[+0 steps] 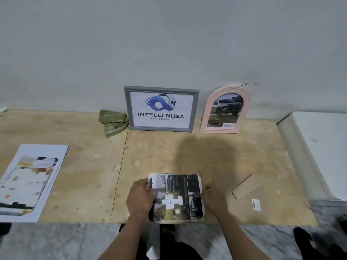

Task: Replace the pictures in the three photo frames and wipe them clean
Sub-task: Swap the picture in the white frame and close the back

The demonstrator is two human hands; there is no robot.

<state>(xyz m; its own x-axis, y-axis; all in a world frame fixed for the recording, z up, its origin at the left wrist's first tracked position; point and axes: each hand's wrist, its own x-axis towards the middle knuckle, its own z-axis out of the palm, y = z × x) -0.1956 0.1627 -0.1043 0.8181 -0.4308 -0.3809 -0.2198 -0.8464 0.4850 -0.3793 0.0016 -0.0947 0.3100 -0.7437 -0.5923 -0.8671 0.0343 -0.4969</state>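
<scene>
A white photo frame [175, 197] with rounded corners lies flat at the near edge of the plywood table [154, 152], a dark collage picture in it. My left hand [139, 198] grips its left edge, thumb over the rim. My right hand [215, 200] touches its right edge, fingers curled at the side. A grey frame [161, 108] with a logo print and a pink arched frame [225, 108] with a car photo lean on the wall. A green striped cloth [112, 121] lies left of the grey frame.
Printed sheets [30, 182] lie at the table's left. A brown cardboard backing [249, 196] with a label sticker lies right of my right hand. A white surface [323, 147] adjoins the table on the right. Grey tiled floor [75, 241] shows below the near edge.
</scene>
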